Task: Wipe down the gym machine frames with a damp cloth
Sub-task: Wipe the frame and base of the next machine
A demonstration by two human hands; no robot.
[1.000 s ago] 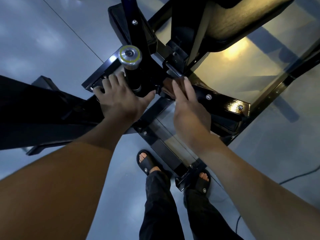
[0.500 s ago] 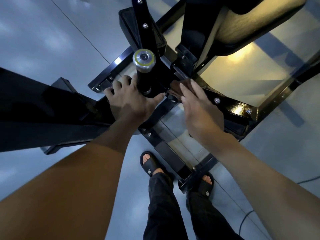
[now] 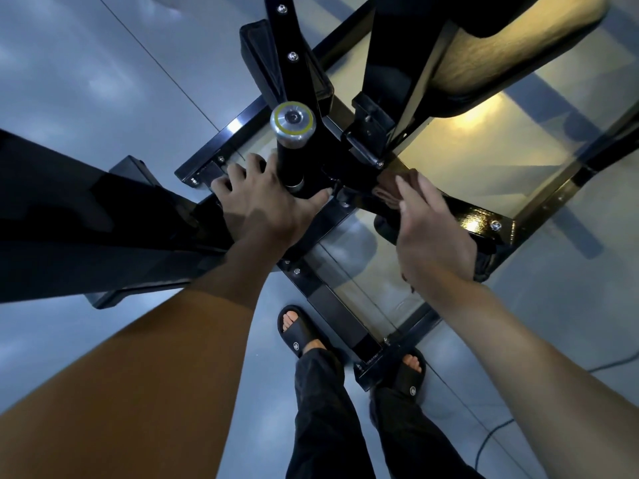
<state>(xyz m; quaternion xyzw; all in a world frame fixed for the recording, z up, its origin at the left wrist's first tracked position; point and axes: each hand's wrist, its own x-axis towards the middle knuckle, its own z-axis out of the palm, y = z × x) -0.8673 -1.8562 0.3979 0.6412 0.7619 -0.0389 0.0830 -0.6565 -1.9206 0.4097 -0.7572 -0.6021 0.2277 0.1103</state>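
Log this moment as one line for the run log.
left hand resting on frame beside post | right hand pressing cloth on frame

There is one view only, from a wide-angle camera worn on the person's head. It looks steeply down and slightly forward, along both forearms to the left hand (image 3: 262,202) and right hand (image 3: 432,236), which sit near the middle of the picture. The black machine frame (image 3: 484,219) lies close below, the grey floor (image 3: 103,98) farther down, and the person's sandalled feet (image 3: 301,331) appear near the bottom edge. Straight lines bend toward the picture's edges.
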